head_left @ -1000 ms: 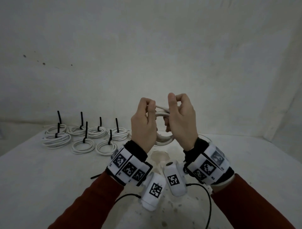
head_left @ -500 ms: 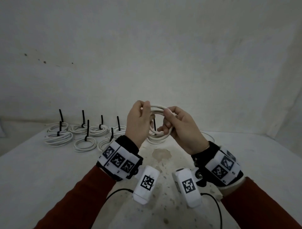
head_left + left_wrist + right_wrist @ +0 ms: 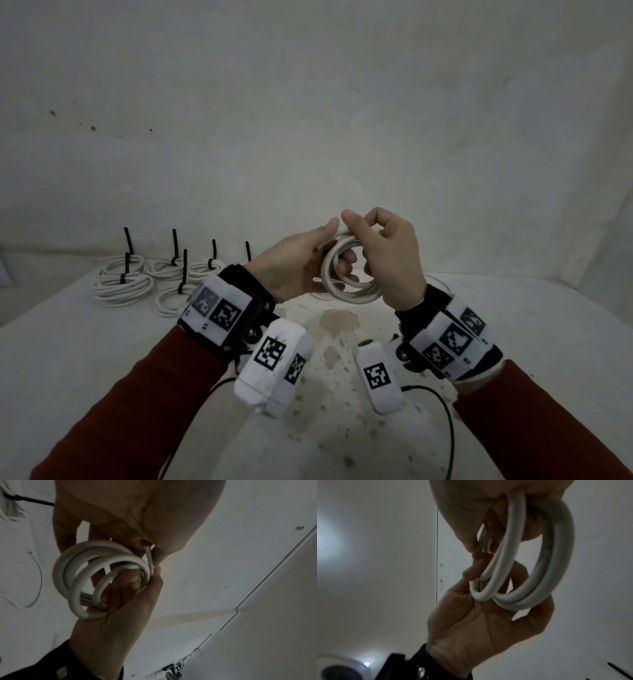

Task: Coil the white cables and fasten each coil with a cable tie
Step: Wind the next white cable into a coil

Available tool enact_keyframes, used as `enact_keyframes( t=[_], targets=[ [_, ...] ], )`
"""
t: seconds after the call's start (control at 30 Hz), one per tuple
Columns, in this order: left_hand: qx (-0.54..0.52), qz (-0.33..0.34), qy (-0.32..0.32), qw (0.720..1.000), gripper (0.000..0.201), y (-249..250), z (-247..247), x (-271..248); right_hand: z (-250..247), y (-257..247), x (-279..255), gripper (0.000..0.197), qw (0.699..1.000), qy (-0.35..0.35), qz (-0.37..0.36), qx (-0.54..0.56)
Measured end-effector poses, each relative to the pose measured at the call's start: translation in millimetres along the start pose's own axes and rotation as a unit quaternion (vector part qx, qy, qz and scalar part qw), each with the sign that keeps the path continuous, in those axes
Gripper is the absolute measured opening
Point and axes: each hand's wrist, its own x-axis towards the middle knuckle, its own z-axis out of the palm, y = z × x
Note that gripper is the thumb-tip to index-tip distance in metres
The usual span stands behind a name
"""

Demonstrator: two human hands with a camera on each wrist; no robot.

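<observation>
A white cable coil [image 3: 346, 294] of several loops is held in the air above the table's middle. My left hand [image 3: 294, 267] lies palm up on its left, fingers through the ring and thumb along the top. My right hand [image 3: 390, 260] curls over the coil's upper right side. In the left wrist view the left hand [image 3: 120, 615] grips the coil [image 3: 72, 574] while the right hand [image 3: 137, 507] pinches a cable end. In the right wrist view the right hand [image 3: 479, 628] hooks its fingers through the coil [image 3: 556, 561]. No cable tie shows on this coil.
Several tied coils [image 3: 123, 287] with upright black cable ties [image 3: 185, 270] lie at the table's back left. The white table [image 3: 335, 322] is stained under my hands. A thin loose cable [image 3: 435, 277] lies behind my right wrist. Black wires [image 3: 448, 428] trail near the front edge.
My left hand has turned from back-facing to palm up and slid its fingers through the ring. The right hand has shifted over the coil's top right. The coil now tilts flatter.
</observation>
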Motion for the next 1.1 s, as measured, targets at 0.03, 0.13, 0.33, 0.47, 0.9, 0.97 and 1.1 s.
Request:
enact_keyframes(
  t=[0.03,0.13,0.33,0.47,0.9,0.97,1.1],
  targets=[
    [0.011,0.005,-0.005,1.000,0.052,-0.5,-0.6,1.1,-0.6,-0.5,1.3,0.038,1.000,0.005,0.000,-0.011],
    [-0.003,0.028,-0.038,0.999,0.044,-2.2,-0.5,0.9,-4.8,-3.3,8.3,0.039,1.000,0.003,0.016,-0.022],
    [-0.024,-0.005,-0.057,0.998,0.036,3.3,-3.7,-3.6,-11.5,-4.6,5.5,0.037,0.994,-0.104,0.040,-0.005],
    [-0.062,0.009,0.045,0.997,0.033,2.8,4.0,2.0,-19.2,0.0,0.0,0.037,0.976,-0.158,0.111,0.106],
    [-0.058,0.060,0.029,0.996,0.043,-5.9,5.0,0.9,-21.1,4.8,-17.8,0.032,0.901,-0.212,0.143,0.352],
    [-0.049,0.061,0.028,0.997,0.046,-6.2,5.6,-0.8,-19.8,3.2,-16.9,0.033,0.901,-0.213,0.138,0.351],
    [-0.060,0.083,0.001,0.995,0.044,-7.9,6.5,-4.8,-22.5,0.8,-10.8,0.032,0.904,-0.244,0.145,0.319]
  ],
)
